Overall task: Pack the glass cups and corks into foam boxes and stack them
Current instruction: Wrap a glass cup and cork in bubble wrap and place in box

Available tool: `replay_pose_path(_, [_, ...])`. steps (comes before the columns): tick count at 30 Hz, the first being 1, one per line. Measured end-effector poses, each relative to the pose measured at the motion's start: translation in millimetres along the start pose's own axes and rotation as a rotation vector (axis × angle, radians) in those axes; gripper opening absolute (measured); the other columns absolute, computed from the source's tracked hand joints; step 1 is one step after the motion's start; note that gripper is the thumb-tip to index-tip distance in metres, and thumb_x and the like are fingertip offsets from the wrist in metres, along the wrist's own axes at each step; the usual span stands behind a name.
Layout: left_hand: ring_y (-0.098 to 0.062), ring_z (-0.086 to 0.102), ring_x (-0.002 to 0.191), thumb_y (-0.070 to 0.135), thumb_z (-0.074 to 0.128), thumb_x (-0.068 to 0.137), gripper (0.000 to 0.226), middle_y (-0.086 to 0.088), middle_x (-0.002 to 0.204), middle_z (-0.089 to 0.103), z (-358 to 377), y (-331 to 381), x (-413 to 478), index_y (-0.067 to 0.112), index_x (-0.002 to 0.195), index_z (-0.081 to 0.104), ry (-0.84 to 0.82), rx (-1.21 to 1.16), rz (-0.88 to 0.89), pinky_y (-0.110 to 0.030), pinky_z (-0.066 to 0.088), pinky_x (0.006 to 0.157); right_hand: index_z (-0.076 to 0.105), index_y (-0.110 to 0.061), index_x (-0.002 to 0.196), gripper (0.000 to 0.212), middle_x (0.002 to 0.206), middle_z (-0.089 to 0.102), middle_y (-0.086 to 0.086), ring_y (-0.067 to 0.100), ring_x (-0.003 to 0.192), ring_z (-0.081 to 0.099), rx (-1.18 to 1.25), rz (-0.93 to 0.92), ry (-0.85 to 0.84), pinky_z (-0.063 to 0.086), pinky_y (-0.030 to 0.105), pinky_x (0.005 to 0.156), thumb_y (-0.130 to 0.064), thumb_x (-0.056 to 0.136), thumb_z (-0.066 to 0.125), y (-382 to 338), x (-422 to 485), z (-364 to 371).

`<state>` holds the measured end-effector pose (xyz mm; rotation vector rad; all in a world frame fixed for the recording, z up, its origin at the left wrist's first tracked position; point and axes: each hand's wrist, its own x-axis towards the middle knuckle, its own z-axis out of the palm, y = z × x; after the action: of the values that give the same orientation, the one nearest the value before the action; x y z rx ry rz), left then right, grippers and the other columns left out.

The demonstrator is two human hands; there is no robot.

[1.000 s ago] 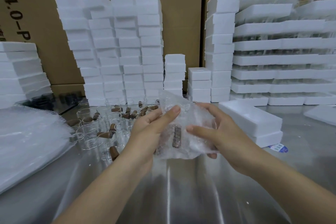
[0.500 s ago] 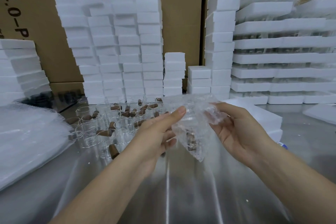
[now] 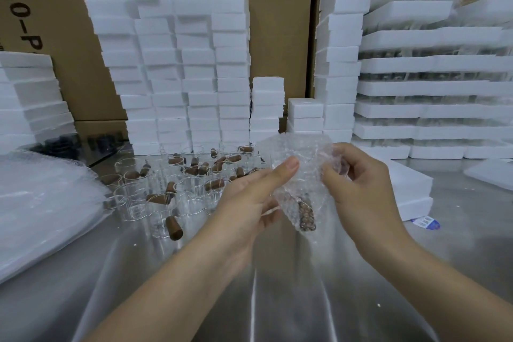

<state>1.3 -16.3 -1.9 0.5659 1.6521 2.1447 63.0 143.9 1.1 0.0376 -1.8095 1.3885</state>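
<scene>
Above the steel table, both hands hold a clear bubble-wrap bag [image 3: 298, 175] with a brown cork [image 3: 306, 215] showing through its lower end. My left hand [image 3: 251, 197] grips the bag's left side with the thumb on top. My right hand [image 3: 358, 178] pinches the crumpled upper right edge. Several clear glass cups [image 3: 166, 194], many with corks in them, stand in a cluster left of my hands. One cork [image 3: 174, 228] lies at the cluster's near edge. Two stacked foam boxes [image 3: 410, 191] sit just right of my right hand.
Tall stacks of white foam boxes [image 3: 177, 64] line the back before cardboard cartons [image 3: 280, 22]. Wider foam trays [image 3: 433, 89] are stacked at the back right. A pile of bubble-wrap sheets [image 3: 41, 208] lies on the left. A blue label [image 3: 426, 223] lies on the steel table [image 3: 249, 300].
The bag was turned from flat between both hands to hanging with the cork at its lower end. My right hand rose and gathered the bag's upper edge.
</scene>
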Motion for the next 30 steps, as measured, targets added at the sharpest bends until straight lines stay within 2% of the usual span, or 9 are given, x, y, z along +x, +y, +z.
replay_pose_path(2, [-0.030,0.070,0.109,0.067,0.092,0.070,0.074,-0.006,0.129,0.077,-1.7,1.9,1.0,0.021,0.127,0.078,0.033,-0.008,0.011,-0.027,0.055,0.081,0.075,-0.019,0.087,0.022,0.080,0.066,0.003,0.015,0.075,0.058,0.008,-0.001,-0.071,0.049,0.028,0.070,-0.029,0.102,0.061,-3.8,-3.6,2.1])
replay_pose_path(5, [-0.010,0.071,0.085,0.061,0.090,0.073,0.062,0.001,0.107,0.083,-4.2,5.3,0.6,0.022,0.121,0.081,0.030,-0.047,0.018,-0.028,0.050,0.075,0.064,0.002,0.089,0.044,0.091,0.061,0.021,0.032,0.086,0.056,-0.048,-0.022,-0.172,0.047,0.051,0.082,-0.037,0.103,0.049,-9.5,-8.4,6.2])
replay_pose_path(9, [-0.020,0.078,0.101,0.055,0.085,0.081,0.053,-0.008,0.122,0.079,-5.0,6.2,2.3,0.018,0.120,0.081,0.000,-0.120,0.006,-0.036,0.059,0.087,0.062,0.008,0.097,0.052,0.098,0.059,0.021,0.032,0.093,0.056,-0.157,-0.055,-0.308,0.046,0.057,0.088,-0.041,0.101,0.047,-15.2,-10.9,8.8])
replay_pose_path(13, [-0.031,0.081,0.097,0.042,0.086,0.085,0.058,-0.019,0.117,0.079,-3.9,4.7,3.6,0.006,0.128,0.073,-0.007,-0.207,-0.024,-0.035,0.067,0.067,0.058,0.003,0.090,0.040,0.088,0.055,0.021,0.031,0.082,0.052,-0.178,-0.047,-0.359,0.047,0.053,0.079,-0.029,0.111,0.046,-7.7,-9.3,5.1])
replay_pose_path(17, [-0.031,0.079,0.103,0.042,0.086,0.082,0.058,-0.018,0.119,0.079,-3.4,-2.1,6.5,0.006,0.127,0.075,-0.030,-0.179,-0.030,-0.043,0.066,0.092,0.064,-0.014,0.096,0.007,0.086,0.063,0.007,0.018,0.073,0.055,-0.091,0.019,-0.249,0.047,0.026,0.069,-0.012,0.102,0.063,-0.5,-6.1,5.1])
replay_pose_path(21, [-0.033,0.076,0.116,0.045,0.087,0.080,0.059,-0.014,0.124,0.079,-4.3,-5.2,7.9,0.011,0.127,0.077,-0.055,-0.132,-0.070,-0.051,0.057,0.106,0.051,-0.046,0.120,0.053,0.121,0.054,-0.018,0.003,0.090,0.063,-0.194,0.018,-0.071,0.049,0.017,0.073,-0.025,0.084,0.083,6.3,-1.8,1.1])
replay_pose_path(23, [-0.035,0.075,0.118,0.044,0.086,0.081,0.057,-0.014,0.123,0.079,-4.1,-6.3,8.1,0.011,0.126,0.078,-0.058,-0.114,-0.078,-0.053,0.056,0.108,0.056,-0.052,0.123,0.058,0.122,0.057,-0.024,0.004,0.097,0.066,-0.160,-0.015,-0.113,0.058,0.023,0.075,-0.020,0.084,0.082,5.7,0.5,-1.2])
replay_pose_path(26, [-0.037,0.074,0.119,0.043,0.086,0.081,0.054,-0.014,0.121,0.079,0.4,-9.6,7.5,0.010,0.124,0.079,-0.021,-0.141,-0.073,-0.056,0.054,0.111,0.073,-0.034,0.101,0.028,0.096,0.072,-0.013,0.015,0.090,0.069,-0.166,-0.057,-0.052,0.062,0.053,0.080,-0.011,0.086,0.079,6.5,2.6,-2.5])
replay_pose_path(30, [-0.038,0.072,0.122,0.043,0.085,0.077,0.060,-0.016,0.120,0.079,8.9,-13.7,5.0,0.007,0.125,0.078,0.035,-0.242,-0.077,-0.055,0.054,0.110,0.069,-0.028,0.087,0.024,0.085,0.072,-0.011,0.012,0.081,0.069,-0.106,-0.062,0.013,0.059,0.041,0.077,-0.009,0.084,0.083,7.7,1.1,-1.7])
